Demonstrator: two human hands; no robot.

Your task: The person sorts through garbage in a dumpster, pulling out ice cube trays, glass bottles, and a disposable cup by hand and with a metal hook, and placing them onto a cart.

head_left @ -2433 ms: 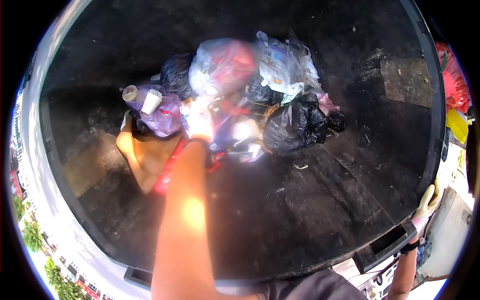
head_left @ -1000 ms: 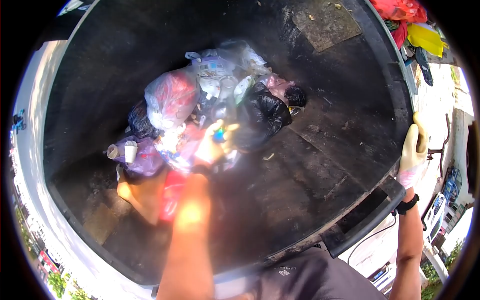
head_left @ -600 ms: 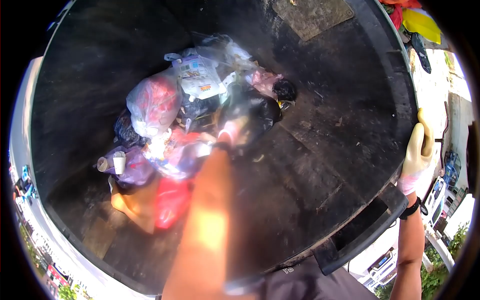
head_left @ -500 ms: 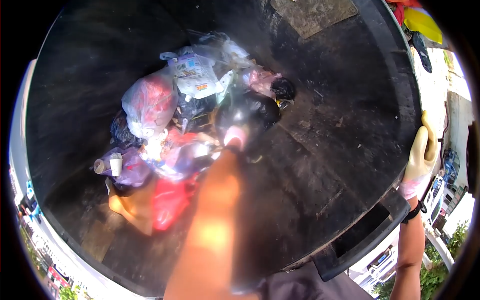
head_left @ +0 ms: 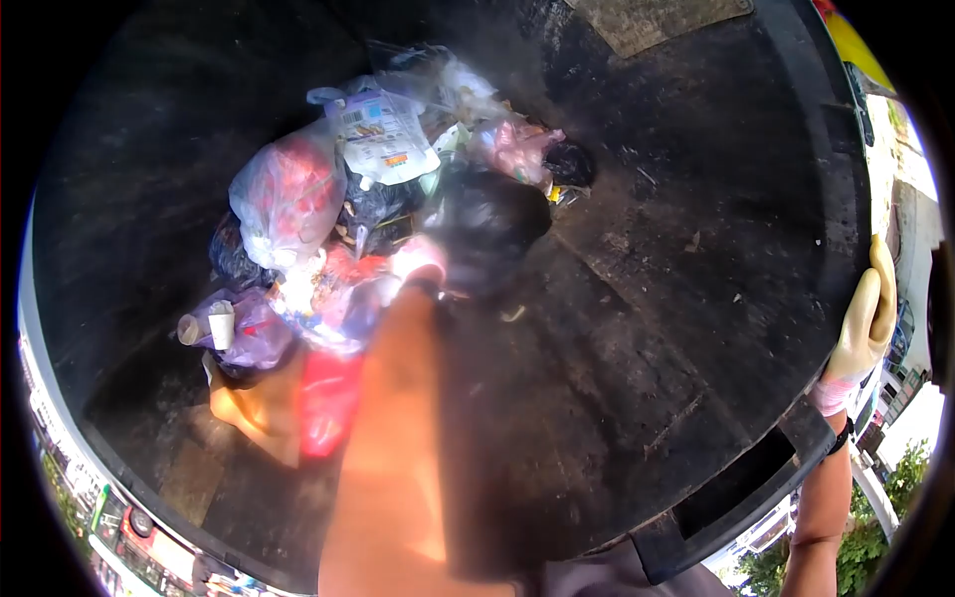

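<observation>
My left hand [head_left: 418,261], gloved and motion-blurred, reaches into a dark bin [head_left: 597,458] among the rubbish; its fingers are smeared. Right of it lies a blurred black bag [head_left: 487,224]. Red and clear plastic [head_left: 343,289] is on its other side. Farther off are a clear bag with red contents [head_left: 293,194], a white printed package [head_left: 386,139] and a pink bag [head_left: 522,154]. My right hand [head_left: 865,318], in a pale glove, rests on the bin's right rim with its fingers stretched out and nothing visible in it.
A purple bag [head_left: 254,333] with a white cup [head_left: 221,324] lies at the left, above an orange-brown piece [head_left: 261,410] and a red bag [head_left: 328,403]. A bin handle [head_left: 731,512] juts at lower right. Outside are yellow material [head_left: 858,45] and greenery [head_left: 860,557].
My left hand first moved right to the black bag, then back left beside the red and clear plastic. The view has shifted; my right hand stays at the rim.
</observation>
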